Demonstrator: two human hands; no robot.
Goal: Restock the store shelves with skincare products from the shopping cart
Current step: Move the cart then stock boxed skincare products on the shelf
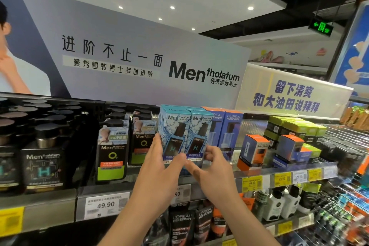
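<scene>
Two light blue Mentholatum boxes stand side by side on the top shelf (50, 197): the left box (173, 124) and the right box (199, 128). My left hand (159, 171) lies with straight fingers against the lower left edge and front of the left box. My right hand (213, 173) has its fingers curled round the lower right edge of the right box, with the thumb stretched across the front low down. Both hands hide the bottoms of the boxes. The shopping cart is out of view.
Black Mentholatum pump bottles (111, 150) stand directly left of the blue boxes, and blue L'Oréal boxes (229, 128) directly right. Small orange-and-blue boxes (252, 152) sit further right. A lower shelf holds L'Oréal tubes (182, 225). Price tags (105, 204) line the shelf edge.
</scene>
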